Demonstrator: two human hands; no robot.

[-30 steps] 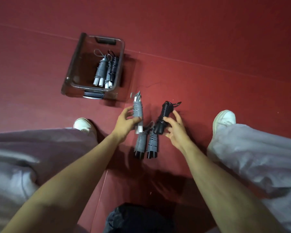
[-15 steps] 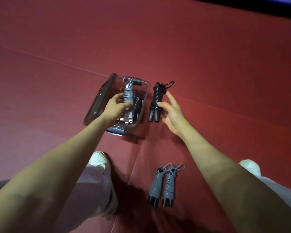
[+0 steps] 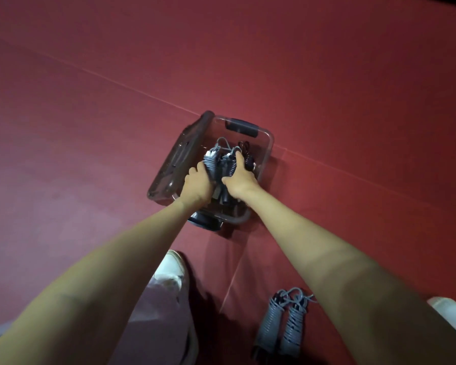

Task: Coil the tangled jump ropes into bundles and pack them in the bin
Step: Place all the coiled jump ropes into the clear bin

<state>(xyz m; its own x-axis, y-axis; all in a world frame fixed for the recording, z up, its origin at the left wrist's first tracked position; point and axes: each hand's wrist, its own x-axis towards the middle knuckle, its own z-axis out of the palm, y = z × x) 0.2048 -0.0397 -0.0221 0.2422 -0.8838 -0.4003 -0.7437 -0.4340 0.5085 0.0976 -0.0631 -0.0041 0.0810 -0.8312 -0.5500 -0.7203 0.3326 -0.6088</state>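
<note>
A clear plastic bin (image 3: 268, 151) sits on the red floor (image 3: 327, 75) just above the middle of the frame. Its lid (image 3: 178, 159) leans against its left side, and there is a dark handle (image 3: 241, 126) on its far end. Both arms reach up from the bottom of the frame into the bin.

The left hand (image 3: 198, 184) has its fingers curled round a grey bundle (image 3: 211, 164) of coiled jump rope. It holds the bundle inside the bin toward the left wall, with rope loops poking out at the far end. The right hand (image 3: 238, 177) is just beside it, fingers wrapped over a black bundle (image 3: 229, 168) with the thumb on the near side. Dark grips stick out below, between the two wrists. The two bundles touch between the hands.

Right of the right hand's fingers, another dark rope (image 3: 248, 158) lies in the bin near the right wall. How many more lie under the hands cannot be told.

At the lower right of the frame, well apart from the bin, a spare bundle (image 3: 282, 325) lies on the floor. It shows two grey coil-wrapped grips side by side, with dark ends toward the bottom edge and rope loops at the top.

A white shoe (image 3: 170, 270) sits below the bin at lower centre, with a pale trouser leg (image 3: 156, 333) beneath it. A second shoe (image 3: 450, 316) shows at the right edge. Thin seam lines cross the floor.
</note>
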